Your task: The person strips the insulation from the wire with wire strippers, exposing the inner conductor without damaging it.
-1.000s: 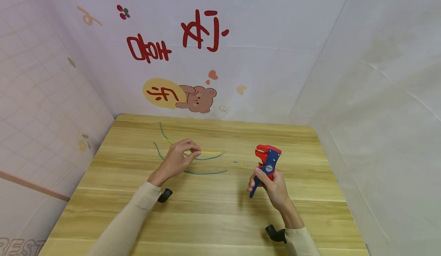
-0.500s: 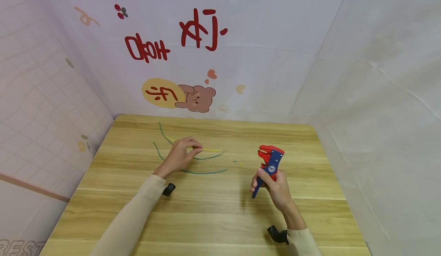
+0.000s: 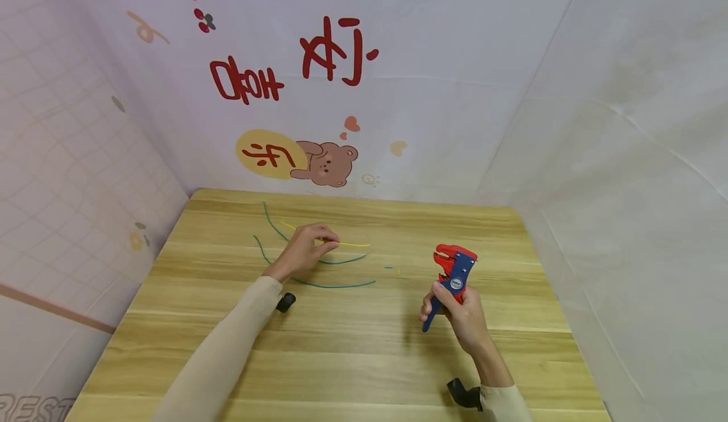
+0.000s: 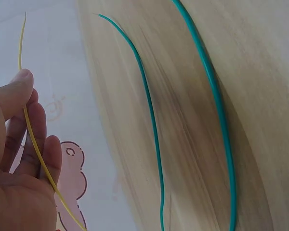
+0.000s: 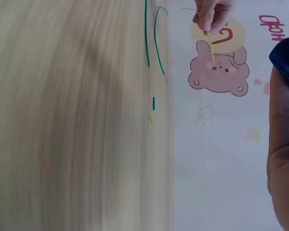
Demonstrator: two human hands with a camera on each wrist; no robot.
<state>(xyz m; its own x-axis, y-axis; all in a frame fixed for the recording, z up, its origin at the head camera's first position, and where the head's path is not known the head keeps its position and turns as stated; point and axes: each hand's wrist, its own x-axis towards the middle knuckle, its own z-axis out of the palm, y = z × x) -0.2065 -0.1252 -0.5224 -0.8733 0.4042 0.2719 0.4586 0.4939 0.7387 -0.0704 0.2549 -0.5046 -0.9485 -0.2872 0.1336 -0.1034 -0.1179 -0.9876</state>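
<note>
Between thumb and fingertips, my left hand (image 3: 307,250) pinches a thin yellow wire (image 4: 34,139) near its right end. The left wrist view shows a fine, thinner tip on that wire, with the rest running down across the palm. My right hand (image 3: 469,324) grips the handles of a wire stripper (image 3: 457,275), blue with red jaws, whose head points up and away. Two green wires lie curved on the table: a farther green wire (image 4: 151,108) with a thin bare end, and a nearer green wire (image 4: 216,96). The left hand and forearm partly cover both in the head view.
A short green piece (image 3: 388,267) and a tiny yellow piece (image 3: 399,272) lie on the wooden table (image 3: 364,352) between the hands. A printed white wall sheet (image 3: 432,93) rises behind the table and at both sides. Black mounts (image 3: 286,302) hang at the wrists.
My left hand has shifted right and slightly farther back, carrying the yellow wire. My right hand, still holding the wire stripper, has drifted a little right and nearer.
</note>
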